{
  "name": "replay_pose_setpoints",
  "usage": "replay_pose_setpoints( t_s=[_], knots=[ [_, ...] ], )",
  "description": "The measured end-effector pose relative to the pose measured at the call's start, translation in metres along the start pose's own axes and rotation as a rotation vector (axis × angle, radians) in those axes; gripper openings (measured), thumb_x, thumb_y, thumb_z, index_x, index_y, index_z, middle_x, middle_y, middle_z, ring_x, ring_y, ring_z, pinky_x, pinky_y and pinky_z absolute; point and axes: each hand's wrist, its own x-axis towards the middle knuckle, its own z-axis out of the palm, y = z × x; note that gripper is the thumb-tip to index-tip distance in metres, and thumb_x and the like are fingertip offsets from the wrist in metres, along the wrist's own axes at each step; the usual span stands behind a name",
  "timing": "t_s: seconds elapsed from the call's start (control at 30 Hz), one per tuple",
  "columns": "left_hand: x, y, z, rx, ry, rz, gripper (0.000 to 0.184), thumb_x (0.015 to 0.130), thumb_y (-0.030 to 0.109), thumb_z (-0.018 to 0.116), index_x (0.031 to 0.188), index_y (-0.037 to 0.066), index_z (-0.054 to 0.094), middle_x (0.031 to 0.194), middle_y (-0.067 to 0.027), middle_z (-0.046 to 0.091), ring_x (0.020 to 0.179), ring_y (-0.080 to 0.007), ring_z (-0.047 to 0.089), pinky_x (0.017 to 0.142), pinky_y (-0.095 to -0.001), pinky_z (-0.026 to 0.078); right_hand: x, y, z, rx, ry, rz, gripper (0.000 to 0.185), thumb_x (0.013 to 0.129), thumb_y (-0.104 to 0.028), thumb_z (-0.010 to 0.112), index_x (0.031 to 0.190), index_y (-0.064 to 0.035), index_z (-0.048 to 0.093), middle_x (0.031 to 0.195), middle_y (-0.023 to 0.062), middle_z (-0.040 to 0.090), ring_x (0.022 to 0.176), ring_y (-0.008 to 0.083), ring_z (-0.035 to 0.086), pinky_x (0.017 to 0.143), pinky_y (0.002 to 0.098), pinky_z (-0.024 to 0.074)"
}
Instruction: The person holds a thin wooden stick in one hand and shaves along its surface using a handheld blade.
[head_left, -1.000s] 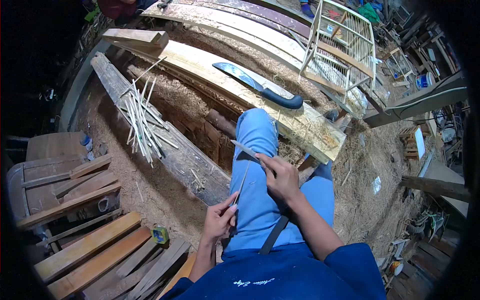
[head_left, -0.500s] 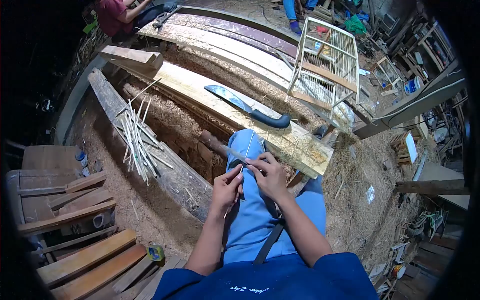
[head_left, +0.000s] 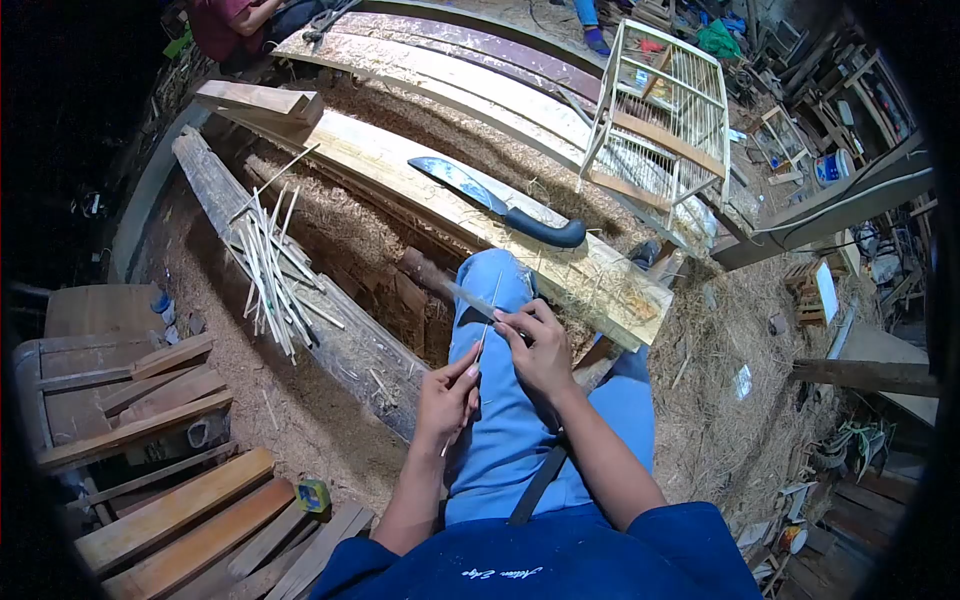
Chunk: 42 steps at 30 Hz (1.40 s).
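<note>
Over my raised knee, my left hand [head_left: 446, 405] pinches a thin, pale stick [head_left: 497, 290] that slants across the blue trouser leg. A short end of that stick pokes out below the left palm. My right hand [head_left: 541, 347] is closed at the near end of a narrow knife blade [head_left: 468, 297], which crosses the stick just ahead of my fingers. From the blade's far end extends a brown, rounded piece like a handle [head_left: 425, 272], blurred and partly in shadow. The right fingers hide where blade and stick touch.
A large knife with a black handle [head_left: 545, 230] lies on a light plank [head_left: 380, 165]. Several thin sticks [head_left: 268, 275] are piled on a weathered board [head_left: 345, 335]. A slatted cage [head_left: 665, 120] stands at upper right. Another person's sleeve [head_left: 215, 28] shows at upper left.
My left hand has moved slightly down toward my body, away from the right hand, and the stick's end now shows below it. The right hand stays nearly in place; the view shifts slightly.
</note>
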Motion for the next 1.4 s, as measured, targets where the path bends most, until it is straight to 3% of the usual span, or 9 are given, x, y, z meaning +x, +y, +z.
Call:
replay_pose_setpoints(
  t_s=[0.3, 0.47, 0.7, 0.8, 0.9, 0.93, 1.13, 1.2, 1.4],
  knots=[
    [-0.021, -0.017, -0.008, -0.036, 0.001, 0.051, 0.034, 0.101, 0.014, 0.058, 0.134, 0.006, 0.061, 0.057, 0.0002, 0.054, 0.039, -0.0042, 0.038, 0.035, -0.0207, 0.029, -0.005, -0.002, 0.0, -0.089, 0.01, 0.034, 0.015, 0.088, -0.026, 0.072, 0.099, -0.0171, 0.076, 0.093, 0.0057, 0.063, 0.076, 0.0309, 0.067, 0.064, 0.0434, 0.051],
    [-0.052, -0.023, -0.017, -0.042, 0.016, -0.026, 0.036, 0.099, 0.01, 0.058, 0.134, 0.002, 0.06, 0.057, 0.0, 0.054, 0.037, -0.0048, 0.038, 0.037, -0.02, 0.029, 0.002, 0.008, 0.0, -0.056, 0.018, 0.075, 0.014, 0.089, -0.025, 0.072, 0.098, -0.0164, 0.076, 0.093, 0.0072, 0.063, 0.079, 0.0316, 0.067, 0.066, 0.044, 0.0508],
    [-0.032, -0.01, -0.009, -0.02, 0.02, -0.003, 0.034, 0.102, 0.015, 0.056, 0.135, 0.007, 0.061, 0.057, -0.0002, 0.054, 0.037, -0.0043, 0.037, 0.035, -0.0201, 0.028, -0.002, 0.003, -0.003, 0.011, 0.006, 0.0, 0.014, 0.088, -0.023, 0.073, 0.098, -0.0137, 0.077, 0.092, 0.0071, 0.063, 0.079, 0.0302, 0.067, 0.068, 0.0423, 0.0514],
    [0.002, 0.001, -0.003, -0.012, -0.026, 0.044, 0.033, 0.102, 0.015, 0.056, 0.134, 0.008, 0.062, 0.057, 0.003, 0.053, 0.039, -0.0034, 0.038, 0.036, -0.0195, 0.028, -0.003, 0.0, -0.01, 0.08, -0.067, -0.096, 0.015, 0.084, -0.011, 0.077, 0.097, -0.0053, 0.075, 0.084, 0.011, 0.06, 0.076, 0.0262, 0.064, 0.068, 0.0364, 0.0507],
    [0.02, 0.002, -0.004, -0.048, -0.085, 0.06, 0.037, 0.101, 0.014, 0.058, 0.136, 0.004, 0.059, 0.06, 0.0035, 0.055, 0.043, -0.0035, 0.042, 0.04, -0.0199, 0.031, -0.003, -0.001, -0.009, 0.056, -0.028, -0.026, 0.014, 0.084, -0.012, 0.076, 0.097, -0.0061, 0.076, 0.084, 0.0105, 0.061, 0.077, 0.0261, 0.064, 0.069, 0.0363, 0.0507],
    [0.022, -0.003, -0.003, -0.068, -0.057, 0.073, 0.034, 0.102, 0.013, 0.057, 0.135, 0.008, 0.061, 0.059, 0.0043, 0.053, 0.043, -0.0025, 0.039, 0.039, -0.0196, 0.028, -0.002, -0.002, -0.008, 0.056, -0.028, -0.026, 0.014, 0.084, -0.012, 0.076, 0.097, -0.0061, 0.076, 0.084, 0.0105, 0.061, 0.077, 0.0261, 0.064, 0.069, 0.0363, 0.0507],
    [-0.008, -0.023, -0.02, -0.058, -0.029, 0.094, 0.034, 0.101, 0.01, 0.056, 0.134, 0.005, 0.061, 0.059, 0.0038, 0.052, 0.045, -0.0033, 0.04, 0.041, -0.0197, 0.029, 0.001, 0.0, -0.002, 0.016, -0.029, 0.017, 0.015, 0.085, -0.014, 0.075, 0.099, -0.0089, 0.077, 0.087, 0.009, 0.062, 0.078, 0.0263, 0.065, 0.07, 0.037, 0.0507],
    [-0.022, -0.025, -0.025, -0.044, -0.023, 0.073, 0.037, 0.1, 0.01, 0.058, 0.136, 0.001, 0.058, 0.059, 0.004, 0.052, 0.046, -0.0037, 0.043, 0.043, -0.0195, 0.033, 0.001, -0.001, -0.003, -0.007, -0.033, 0.04, 0.014, 0.087, -0.02, 0.073, 0.098, -0.0125, 0.076, 0.091, 0.0085, 0.063, 0.08, 0.0303, 0.067, 0.07, 0.0412, 0.0515],
    [-0.061, -0.05, -0.041, -0.044, -0.029, 0.043, 0.035, 0.1, 0.008, 0.057, 0.134, 0.005, 0.061, 0.059, 0.0027, 0.054, 0.045, -0.0032, 0.042, 0.04, -0.0202, 0.03, 0.0, 0.001, -0.001, -0.015, -0.007, 0.051, 0.014, 0.087, -0.019, 0.073, 0.099, -0.0123, 0.076, 0.092, 0.0083, 0.064, 0.081, 0.0307, 0.067, 0.07, 0.042, 0.0515]
  ],
)
